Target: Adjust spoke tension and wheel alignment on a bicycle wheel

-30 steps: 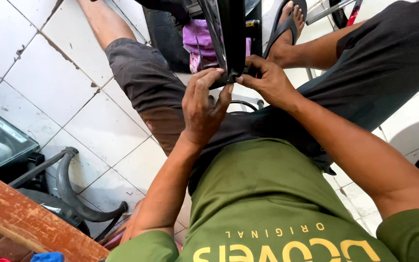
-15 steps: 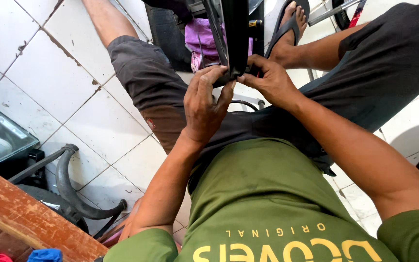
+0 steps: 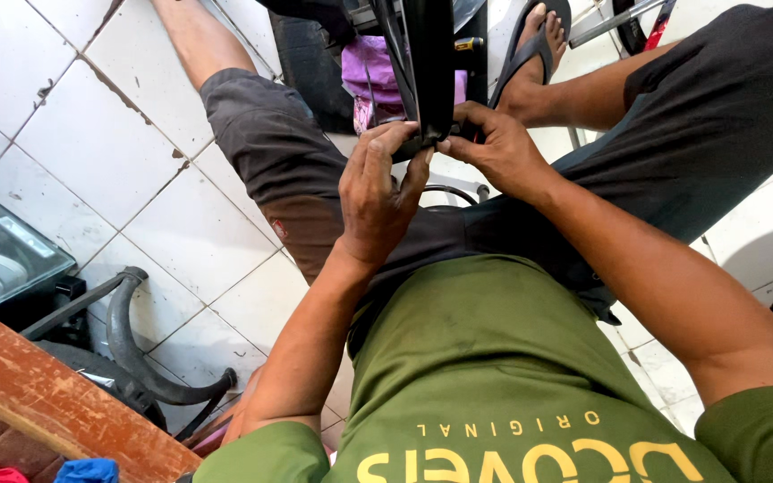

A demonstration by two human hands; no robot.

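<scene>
Both hands close on the black tyre [image 3: 428, 63] held upright between the knees: left hand [image 3: 378, 192] pinches its lower edge, right hand [image 3: 494, 148] clamps just beside; thumbs should press close together there, judging by the grip

white floor tiles [image 3: 91, 152], purple cloth [image 3: 364, 76], black sandal [image 3: 530, 49], wooden board [image 3: 55, 402]

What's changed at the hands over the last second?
Very little. The left hand and right hand keep pinching the lower end of the black tyre, which has swung slightly nearer upright. The rubber tube on the floor tiles has not moved.
</scene>
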